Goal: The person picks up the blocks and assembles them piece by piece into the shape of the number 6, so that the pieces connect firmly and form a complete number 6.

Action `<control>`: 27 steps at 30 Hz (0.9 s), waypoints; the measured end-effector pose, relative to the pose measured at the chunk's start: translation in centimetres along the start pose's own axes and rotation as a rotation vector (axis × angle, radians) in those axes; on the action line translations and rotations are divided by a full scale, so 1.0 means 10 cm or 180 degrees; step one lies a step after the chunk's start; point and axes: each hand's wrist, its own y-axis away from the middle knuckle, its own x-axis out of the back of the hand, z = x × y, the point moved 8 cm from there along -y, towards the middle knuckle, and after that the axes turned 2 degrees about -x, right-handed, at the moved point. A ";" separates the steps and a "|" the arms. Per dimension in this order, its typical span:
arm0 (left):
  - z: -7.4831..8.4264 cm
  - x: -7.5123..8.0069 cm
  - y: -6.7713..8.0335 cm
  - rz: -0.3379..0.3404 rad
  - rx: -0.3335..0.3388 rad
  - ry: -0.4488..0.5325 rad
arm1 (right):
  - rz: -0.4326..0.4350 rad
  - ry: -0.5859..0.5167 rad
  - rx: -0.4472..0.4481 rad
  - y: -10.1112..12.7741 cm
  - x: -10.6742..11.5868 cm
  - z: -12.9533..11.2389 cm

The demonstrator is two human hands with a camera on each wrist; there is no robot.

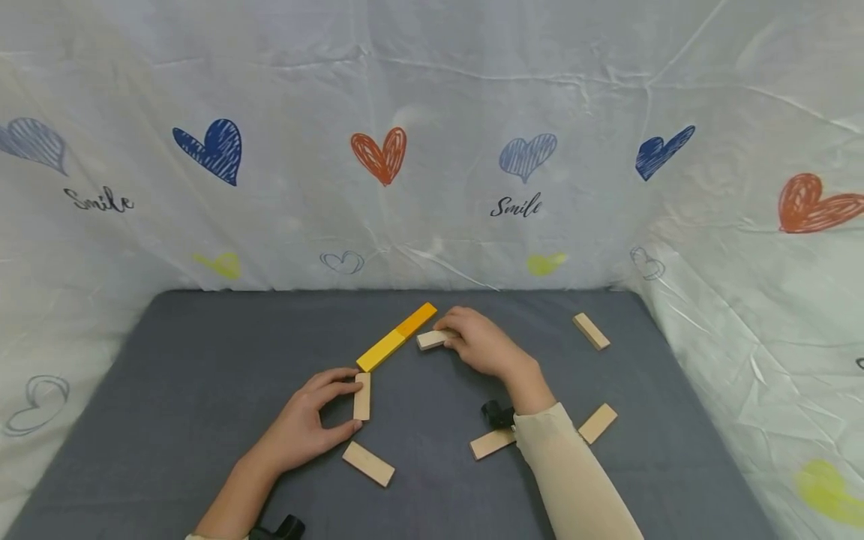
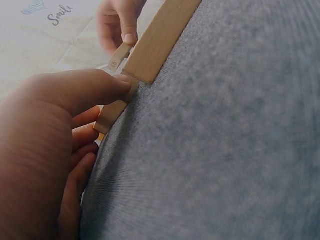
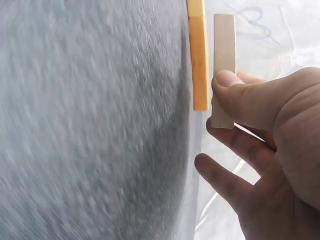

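Observation:
My left hand (image 1: 307,420) pinches a plain wooden block (image 1: 362,397) end to end, thumb at its near end and fingers at the far one. That block lies on the grey cloth, its far end right by the near end of a yellow block (image 1: 381,351). An orange block (image 1: 416,320) continues the yellow one in a slanting line away from me. Between thumb and fingers, my right hand (image 1: 487,346) grips another plain wooden block (image 3: 224,45), just right of the orange block. In the left wrist view this block (image 2: 118,56) appears raised, with small marks on its end.
Loose wooden blocks lie around: one (image 1: 368,463) near my left thumb, one (image 1: 491,445) partly under the right sleeve, one (image 1: 598,424) beyond that sleeve and one (image 1: 591,331) at the far right. A white curtain (image 1: 432,225) with hearts hangs behind the grey table (image 1: 202,375).

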 end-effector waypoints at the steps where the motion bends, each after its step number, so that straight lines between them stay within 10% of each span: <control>1: -0.01 0.00 0.00 0.0003 0.0010 0.0004 | -0.0022 0.0007 0.0007 -0.01 -0.02 -0.02; 27: -0.02 0.00 -0.01 -0.0012 0.0009 -0.0034 | -0.0117 -0.0041 0.0107 -0.05 -0.27 -0.42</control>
